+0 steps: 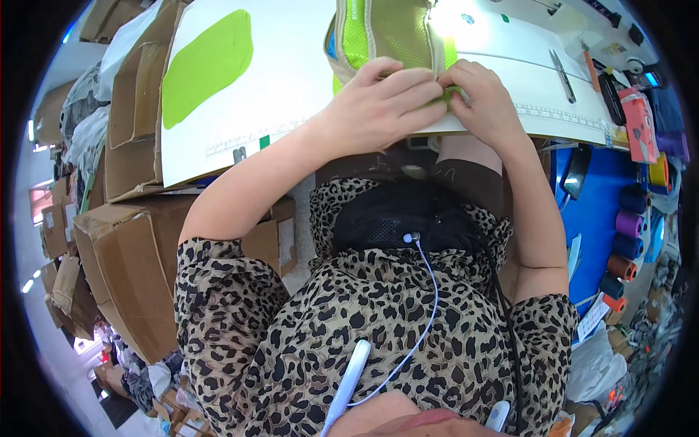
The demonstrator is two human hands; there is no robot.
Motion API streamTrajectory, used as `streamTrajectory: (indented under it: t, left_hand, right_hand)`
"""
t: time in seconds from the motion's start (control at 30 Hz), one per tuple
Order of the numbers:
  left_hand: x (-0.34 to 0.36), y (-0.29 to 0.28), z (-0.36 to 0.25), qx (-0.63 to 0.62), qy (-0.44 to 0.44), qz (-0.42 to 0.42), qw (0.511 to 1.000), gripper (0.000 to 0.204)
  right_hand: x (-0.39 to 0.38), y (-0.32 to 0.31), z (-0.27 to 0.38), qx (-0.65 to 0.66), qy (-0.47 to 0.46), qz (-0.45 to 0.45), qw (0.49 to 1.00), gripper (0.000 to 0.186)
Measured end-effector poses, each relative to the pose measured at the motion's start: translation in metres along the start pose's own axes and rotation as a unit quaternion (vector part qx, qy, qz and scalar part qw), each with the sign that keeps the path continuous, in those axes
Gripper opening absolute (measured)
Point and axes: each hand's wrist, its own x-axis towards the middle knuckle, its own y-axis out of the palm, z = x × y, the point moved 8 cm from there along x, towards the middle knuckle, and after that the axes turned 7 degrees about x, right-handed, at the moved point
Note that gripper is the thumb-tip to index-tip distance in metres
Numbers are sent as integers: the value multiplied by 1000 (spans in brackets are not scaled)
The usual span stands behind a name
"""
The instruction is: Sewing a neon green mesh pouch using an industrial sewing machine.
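A sewn bag [404, 33] in lime green and khaki mesh, with a bit of blue at its left side, lies at the far middle of the white table. My left hand [393, 102] reaches across its near end, fingers curled over the lower edge. From the right, my right hand [482, 100] pinches a lime green edge of the bag between thumb and fingers. The fingertips of both hands nearly meet there. What lies under my left palm is hidden.
A lime green fabric panel [210, 65] lies flat on the table's left. A ruler strip [561, 113] runs near the front edge, with thread snips [562, 76] beyond it. Cardboard boxes [131, 269] stand left; thread spools [628, 224] and a dark phone [576, 172] are right.
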Motion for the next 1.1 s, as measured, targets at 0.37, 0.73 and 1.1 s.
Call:
streamTrajectory:
  t: [0.37, 0.73, 1.1]
  left_hand:
    - [25, 15, 41, -100, -84, 106, 986, 15]
    - [35, 10, 34, -83, -101, 103, 986, 18]
    - [26, -28, 4, -83, 18, -91, 992, 19]
  right_hand:
    - [3, 1, -9, 79, 2, -28, 996, 20]
    - [9, 2, -9, 46, -9, -30, 998, 15]
    - [-7, -6, 5, 12, -5, -95, 995, 25]
